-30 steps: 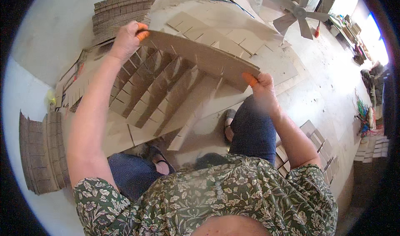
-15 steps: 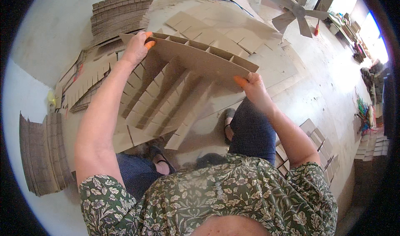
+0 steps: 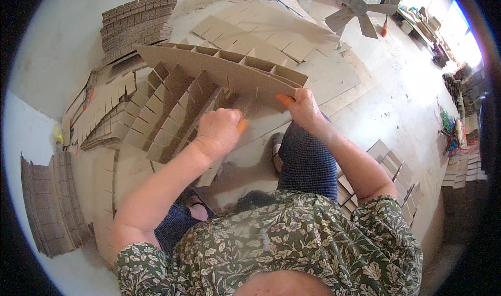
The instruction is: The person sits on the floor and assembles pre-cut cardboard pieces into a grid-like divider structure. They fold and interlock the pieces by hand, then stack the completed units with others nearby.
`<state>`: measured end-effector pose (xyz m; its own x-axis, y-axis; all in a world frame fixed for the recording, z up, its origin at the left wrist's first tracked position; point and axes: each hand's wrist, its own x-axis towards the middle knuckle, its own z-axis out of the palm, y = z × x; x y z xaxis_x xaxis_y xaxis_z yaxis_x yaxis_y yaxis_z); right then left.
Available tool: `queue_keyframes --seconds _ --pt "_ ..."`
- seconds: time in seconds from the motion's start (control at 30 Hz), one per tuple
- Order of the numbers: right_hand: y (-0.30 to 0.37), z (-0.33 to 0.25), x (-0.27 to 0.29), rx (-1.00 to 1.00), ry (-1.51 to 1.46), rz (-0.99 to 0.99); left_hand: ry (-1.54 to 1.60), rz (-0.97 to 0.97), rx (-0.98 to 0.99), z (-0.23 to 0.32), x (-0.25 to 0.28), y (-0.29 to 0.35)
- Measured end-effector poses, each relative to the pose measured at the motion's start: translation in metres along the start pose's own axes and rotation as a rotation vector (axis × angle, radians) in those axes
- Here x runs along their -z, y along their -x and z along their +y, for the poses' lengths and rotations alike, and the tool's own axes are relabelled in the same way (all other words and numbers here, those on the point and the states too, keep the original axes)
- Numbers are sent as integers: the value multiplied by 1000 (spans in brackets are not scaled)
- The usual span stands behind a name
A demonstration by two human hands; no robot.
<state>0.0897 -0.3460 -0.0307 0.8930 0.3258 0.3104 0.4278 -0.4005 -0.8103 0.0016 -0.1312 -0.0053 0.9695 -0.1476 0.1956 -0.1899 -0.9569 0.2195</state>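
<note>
A brown cardboard divider grid (image 3: 209, 69) of slotted strips tilts up in front of me, its long side panel facing me. My right hand (image 3: 307, 108) grips the panel's right end, an orange finger cover on the thumb side. My left hand (image 3: 220, 131) is closed at the nearest slotted cardboard strip (image 3: 210, 175), which runs down from the panel. An orange cover shows on this hand too; its fingertips are partly hidden. Other slotted cross strips (image 3: 172, 121) hang from the panel left of my left hand.
Flat slotted cardboard sheets (image 3: 261, 32) lie beyond the grid. Stacks of strips stand at the far left (image 3: 138, 24) and near left (image 3: 55, 204). A floor fan (image 3: 359, 6) stands at the far right. Another divider grid (image 3: 386, 178) lies beside my right arm.
My left hand has let go of the panel's left end and moved down and right to the nearest strip. My right hand keeps its hold on the right end.
</note>
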Motion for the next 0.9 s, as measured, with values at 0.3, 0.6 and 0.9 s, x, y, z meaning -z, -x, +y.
queue_keyframes --seconds 0.3,0.6,0.9 --pt "12 -25 9 131 -22 64 200 101 21 0 -6 4" --pt "7 4 2 185 129 43 355 374 -27 -18 4 8" --pt "12 2 0 256 165 90 -127 -362 324 -42 22 -85"
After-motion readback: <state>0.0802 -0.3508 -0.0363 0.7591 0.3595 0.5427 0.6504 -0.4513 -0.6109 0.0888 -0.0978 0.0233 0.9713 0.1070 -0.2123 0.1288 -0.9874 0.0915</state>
